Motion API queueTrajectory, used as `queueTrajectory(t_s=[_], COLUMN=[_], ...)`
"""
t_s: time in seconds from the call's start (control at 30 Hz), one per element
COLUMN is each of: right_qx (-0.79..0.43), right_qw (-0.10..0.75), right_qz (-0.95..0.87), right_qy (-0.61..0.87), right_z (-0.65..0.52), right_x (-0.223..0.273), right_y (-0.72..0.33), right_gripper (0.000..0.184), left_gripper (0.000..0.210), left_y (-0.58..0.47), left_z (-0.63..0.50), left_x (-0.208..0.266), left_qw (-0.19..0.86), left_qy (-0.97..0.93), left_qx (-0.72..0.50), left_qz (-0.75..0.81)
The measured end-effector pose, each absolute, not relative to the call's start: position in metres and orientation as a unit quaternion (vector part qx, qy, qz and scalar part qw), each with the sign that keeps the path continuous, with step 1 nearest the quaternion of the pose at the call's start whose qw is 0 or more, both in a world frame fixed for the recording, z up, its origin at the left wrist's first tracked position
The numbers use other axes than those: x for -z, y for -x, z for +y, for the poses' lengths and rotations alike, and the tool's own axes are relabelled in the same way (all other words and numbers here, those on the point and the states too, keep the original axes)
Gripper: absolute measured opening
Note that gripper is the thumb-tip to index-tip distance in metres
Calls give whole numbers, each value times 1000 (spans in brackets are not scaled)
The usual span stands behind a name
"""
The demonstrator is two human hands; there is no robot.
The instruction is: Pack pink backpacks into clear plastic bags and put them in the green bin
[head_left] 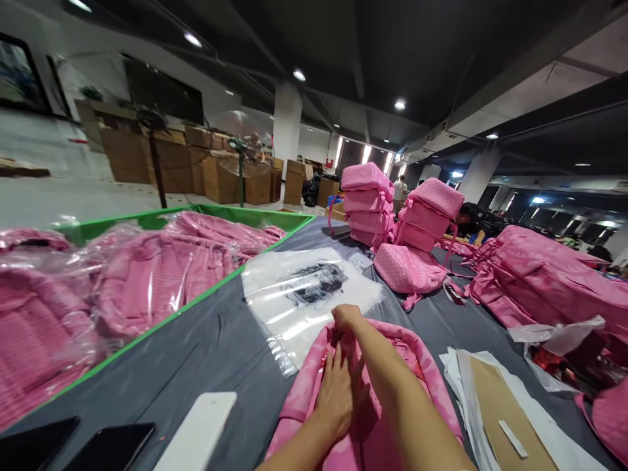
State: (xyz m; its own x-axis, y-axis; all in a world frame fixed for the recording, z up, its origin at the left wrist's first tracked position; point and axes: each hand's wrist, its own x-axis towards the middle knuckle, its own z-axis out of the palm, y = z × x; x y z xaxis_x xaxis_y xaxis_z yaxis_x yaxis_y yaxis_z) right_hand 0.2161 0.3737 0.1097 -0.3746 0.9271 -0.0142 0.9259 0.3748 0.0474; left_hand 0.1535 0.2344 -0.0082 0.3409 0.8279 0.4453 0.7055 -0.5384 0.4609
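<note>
A pink backpack (298,392) lies in front of me on the dark-covered table, opened up. Inside it, my left hand (337,389) lies flat with its fingers stretched toward the far edge. My right hand (347,315) reaches across to that far edge, its fingers curled closed on the backpack's rim. Just beyond the backpack is a stack of clear plastic bags (275,281) with a black print on it.
At left, a green-edged bin (196,296) holds several plastic-wrapped pink backpacks (161,275). More pink backpacks (367,196) are stacked ahead and piled right. Cardboard and white sheets (505,405) lie right; dark phones (115,445) and a white slab (199,432) lie left.
</note>
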Motion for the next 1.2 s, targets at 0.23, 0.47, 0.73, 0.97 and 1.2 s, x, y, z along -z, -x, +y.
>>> queueTrajectory(t_s=[0.23,0.47,0.73,0.97,1.2], right_qx=[-31,-4,-1,9,-40], right_qw=[-14,-95,-11,-98,-197], right_qz=[844,874,824,817,783], right_qy=[-535,-477,-567,-569,-589], right_z=[295,103,99,111,103], right_x=[-125,-132,-71,-38,-63], right_y=[-237,-304,-294,-291,-299], right_gripper=[47,39,43,42,46], left_gripper=[56,46,36,37,28], left_y=[-149,-151,-144,-122,-125], left_z=[238,232,203,110,115], left_x=[-15,-27,-84,-81,-31], left_qw=[94,134,172,167,88], left_qy=[-807,-797,-865,-969,-980], left_qx=[-292,-291,-260,-140,-160], left_qz=[505,512,394,117,80])
